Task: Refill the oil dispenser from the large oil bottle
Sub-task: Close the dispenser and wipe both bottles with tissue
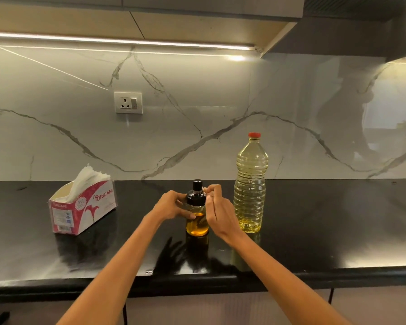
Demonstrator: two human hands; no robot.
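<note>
So far nothing poured: both hands' grip, left hand and right hand, closed on capped dispenser; bottle stands capped to its right.

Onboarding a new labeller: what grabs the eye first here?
Both hands, left hand and right hand, grip the small glass oil dispenser with black cap at centre on the glossy black countertop. Just right stands the tall clear red-capped oil bottle; far left, a pink-and-white tissue box.

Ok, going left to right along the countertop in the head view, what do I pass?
Tissue box → left hand → oil dispenser → right hand → large oil bottle. Both hands are on the dispenser; the bottle's red cap is on.
</note>
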